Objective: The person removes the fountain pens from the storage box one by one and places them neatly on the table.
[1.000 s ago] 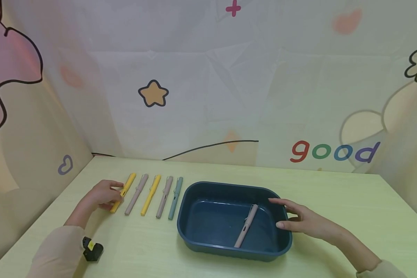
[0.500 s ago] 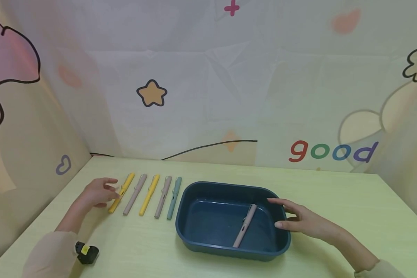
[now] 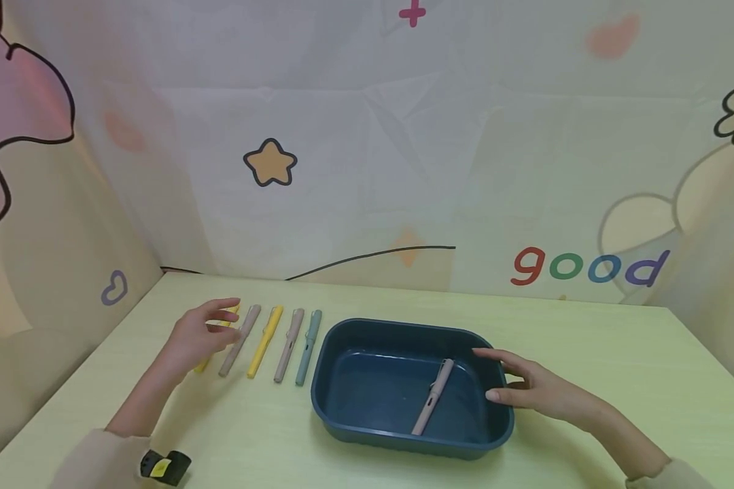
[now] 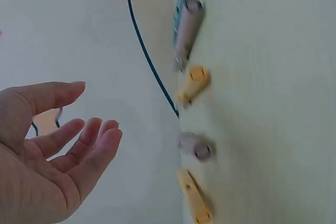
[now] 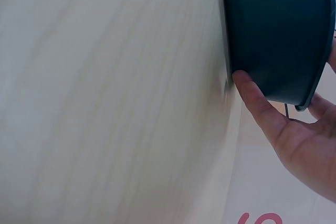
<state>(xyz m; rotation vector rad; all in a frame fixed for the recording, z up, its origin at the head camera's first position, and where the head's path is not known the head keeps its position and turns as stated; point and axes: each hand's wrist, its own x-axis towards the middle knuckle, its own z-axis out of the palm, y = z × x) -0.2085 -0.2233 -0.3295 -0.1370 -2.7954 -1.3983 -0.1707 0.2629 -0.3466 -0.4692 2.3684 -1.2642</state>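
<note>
My left hand (image 3: 198,336) hovers over the left end of a row of clipped pens, fingers loosely bent and holding nothing. It partly covers the leftmost yellow pen (image 3: 202,365); its fingertips are nearest the mauve-grey pen (image 3: 231,360) beside that. Rightward in the row lie another yellow pen (image 3: 265,343), another mauve-grey pen (image 3: 289,346) and a teal pen (image 3: 308,348). In the left wrist view the hand (image 4: 58,156) is apart from the pens. My right hand (image 3: 547,390) grips the right side of a dark blue basin (image 3: 397,441), in which one mauve-grey pen (image 3: 433,397) lies slanted.
A pale wood-grain table (image 3: 587,339) bears everything. Behind it and at both sides hangs a printed cloth (image 3: 367,170) with a star and the word "good". A black device (image 3: 166,467) with a yellow label sits at my left wrist.
My left hand was at the leftmost yellow pen, drew back slightly left, then moved up and right toward the neighbouring mauve-grey pen. The pens, basin and right hand stay put.
</note>
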